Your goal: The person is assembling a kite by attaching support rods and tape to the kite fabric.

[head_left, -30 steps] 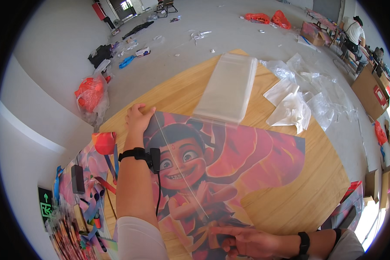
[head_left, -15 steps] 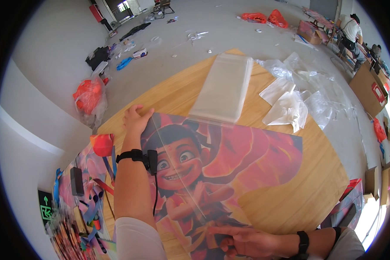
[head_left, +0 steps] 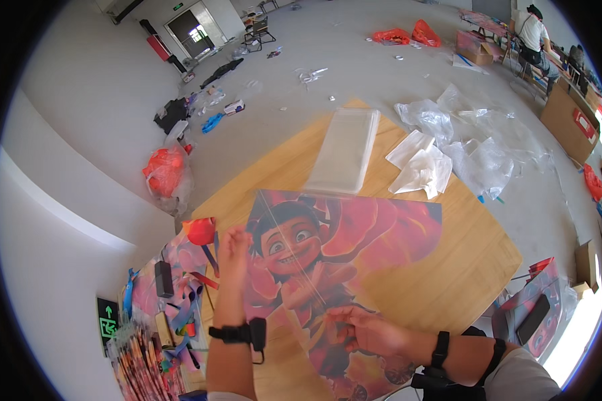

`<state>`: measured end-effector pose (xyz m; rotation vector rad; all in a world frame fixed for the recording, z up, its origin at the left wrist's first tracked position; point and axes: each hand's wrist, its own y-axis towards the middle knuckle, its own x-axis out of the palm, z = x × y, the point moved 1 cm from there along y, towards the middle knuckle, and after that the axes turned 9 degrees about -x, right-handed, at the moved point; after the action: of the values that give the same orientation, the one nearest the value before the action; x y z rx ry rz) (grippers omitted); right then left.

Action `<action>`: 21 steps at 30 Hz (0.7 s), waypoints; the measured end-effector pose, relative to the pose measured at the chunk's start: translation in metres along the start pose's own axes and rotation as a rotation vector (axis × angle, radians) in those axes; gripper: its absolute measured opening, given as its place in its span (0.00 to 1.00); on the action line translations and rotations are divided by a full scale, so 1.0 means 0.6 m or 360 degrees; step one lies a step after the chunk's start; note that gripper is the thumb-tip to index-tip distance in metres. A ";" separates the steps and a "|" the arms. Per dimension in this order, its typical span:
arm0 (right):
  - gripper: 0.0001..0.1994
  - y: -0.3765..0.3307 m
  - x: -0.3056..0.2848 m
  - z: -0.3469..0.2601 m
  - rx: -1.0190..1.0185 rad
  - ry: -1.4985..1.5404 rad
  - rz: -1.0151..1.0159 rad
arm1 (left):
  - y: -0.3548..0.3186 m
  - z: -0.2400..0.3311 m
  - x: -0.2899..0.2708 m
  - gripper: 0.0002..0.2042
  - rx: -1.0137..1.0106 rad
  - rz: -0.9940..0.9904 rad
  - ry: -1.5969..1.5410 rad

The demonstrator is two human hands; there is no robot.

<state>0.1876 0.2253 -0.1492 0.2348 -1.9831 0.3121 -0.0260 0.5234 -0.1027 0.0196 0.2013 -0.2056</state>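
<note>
A colourful cartoon-character print point(head_left: 388, 224), glossy as if under clear film, lies on the wooden table in front of me. A pale straight line runs slantwise over the character's face down toward my right fingertips. My left hand point(head_left: 234, 250) is at the print's left edge, raised with fingers loosely bent and apart, slightly blurred; nothing shows in it. Over the print's lower middle, my right hand point(head_left: 371, 332) reaches leftward with fingers stretched and spaced. Its fingertips are at or just above the print; I cannot tell whether they touch. Both wrists wear black straps.
Beyond the print, a stack of clear plastic sleeves point(head_left: 344, 150) lies on the wooden table point(head_left: 448, 274), beside crumpled white wrapping point(head_left: 421, 164). Ribbons and packed prints point(head_left: 144, 361) crowd the left. Plastic film point(head_left: 481, 154) covers floor at right. A person point(head_left: 534, 40) works far right.
My left hand has come off the print's upper left corner and moved nearer to me. My right hand stays over the lower print, its fingers a little more spread. The view has shifted.
</note>
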 end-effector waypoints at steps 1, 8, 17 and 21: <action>0.18 0.001 0.001 0.002 -0.0018 -0.0038 0.0037 | -0.060 0.006 0.014 0.09 0.0003 -0.0095 -0.0053; 0.13 -0.001 0.016 -0.020 -0.0050 0.0020 -0.0234 | -0.371 0.009 0.108 0.08 0.0350 0.0116 0.0904; 0.13 0.002 0.003 -0.018 -0.0099 -0.0268 -0.0021 | -0.392 -0.025 0.155 0.22 0.0603 0.0157 0.1154; 0.16 0.002 -0.002 -0.015 -0.0141 -0.0268 -0.0082 | -0.388 -0.026 0.160 0.24 0.0648 0.0163 0.1313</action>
<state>0.1956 0.2297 -0.1470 0.2621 -2.1474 0.1755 0.0151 0.2772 -0.1372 0.5244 0.9754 -0.1236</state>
